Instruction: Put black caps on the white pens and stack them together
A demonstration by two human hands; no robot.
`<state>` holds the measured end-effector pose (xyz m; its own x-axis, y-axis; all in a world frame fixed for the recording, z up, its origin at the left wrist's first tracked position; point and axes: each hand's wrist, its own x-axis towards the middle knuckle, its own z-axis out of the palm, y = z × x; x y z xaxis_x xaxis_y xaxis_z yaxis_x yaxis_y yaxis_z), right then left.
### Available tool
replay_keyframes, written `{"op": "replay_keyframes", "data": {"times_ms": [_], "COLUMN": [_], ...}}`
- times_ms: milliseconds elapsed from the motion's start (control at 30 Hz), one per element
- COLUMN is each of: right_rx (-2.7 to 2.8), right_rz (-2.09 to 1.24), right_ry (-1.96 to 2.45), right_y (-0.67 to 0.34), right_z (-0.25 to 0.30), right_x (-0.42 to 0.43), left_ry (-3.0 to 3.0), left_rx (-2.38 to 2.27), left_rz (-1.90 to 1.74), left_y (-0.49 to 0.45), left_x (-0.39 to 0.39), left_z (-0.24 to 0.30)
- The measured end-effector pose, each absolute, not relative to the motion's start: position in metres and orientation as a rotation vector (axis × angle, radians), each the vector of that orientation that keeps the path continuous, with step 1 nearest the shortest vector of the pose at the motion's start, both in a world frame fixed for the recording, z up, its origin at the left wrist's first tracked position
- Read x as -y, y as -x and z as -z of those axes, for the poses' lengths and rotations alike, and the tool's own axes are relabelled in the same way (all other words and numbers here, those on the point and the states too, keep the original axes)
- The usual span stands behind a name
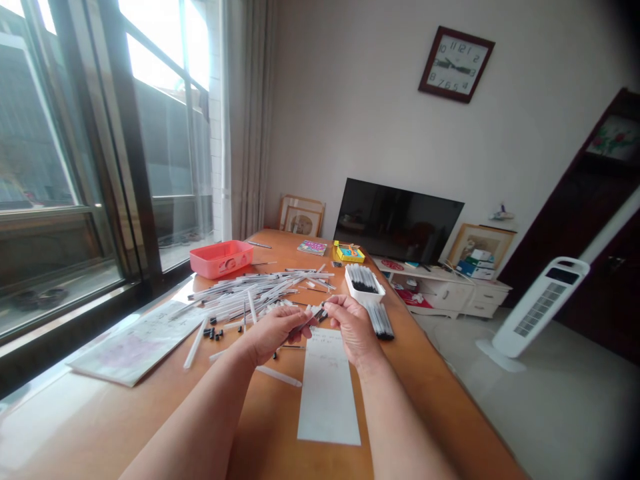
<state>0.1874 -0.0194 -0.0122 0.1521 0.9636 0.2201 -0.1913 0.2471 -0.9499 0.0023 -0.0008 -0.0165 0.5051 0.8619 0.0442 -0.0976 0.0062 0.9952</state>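
My left hand (pixel 280 325) is closed around a slim dark pen part, perhaps a refill, that points up and to the right. Beside it, my right hand (pixel 350 327) pinches a small black pen piece (pixel 323 306) near that part's far end; whether the two touch I cannot tell. Beyond my hands lies a loose heap of whitish, see-through pen barrels (pixel 265 288) and thin refills. Several black pen caps (pixel 214 333) are scattered left of my left wrist. A strip of white paper (pixel 329 400) with faint writing lies beneath my hands.
A white tray (pixel 379 294) of pens with black ends stands at the right, more pens (pixel 381 323) beside it. A red plastic basket (pixel 220 260), a booklet (pixel 140 343), a yellow box (pixel 350 252) and a magazine (pixel 313 247) also rest on the wooden table (pixel 270 433).
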Motion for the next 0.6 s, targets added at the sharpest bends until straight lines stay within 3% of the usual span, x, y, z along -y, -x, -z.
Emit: {"op": "replay_keyframes", "data": {"times_ms": [600], "right_rx": [1.209], "right_rz": [-1.025], "right_ry": [0.961], "right_y": [-0.1893], "right_z": [0.0074], "right_x": [0.0234], "left_ry": [-1.448], "left_rx": [-0.771], "left_rz": [-0.819], "left_y": [-0.001], "left_x": [-0.0002], "left_z": [0.0195]}}
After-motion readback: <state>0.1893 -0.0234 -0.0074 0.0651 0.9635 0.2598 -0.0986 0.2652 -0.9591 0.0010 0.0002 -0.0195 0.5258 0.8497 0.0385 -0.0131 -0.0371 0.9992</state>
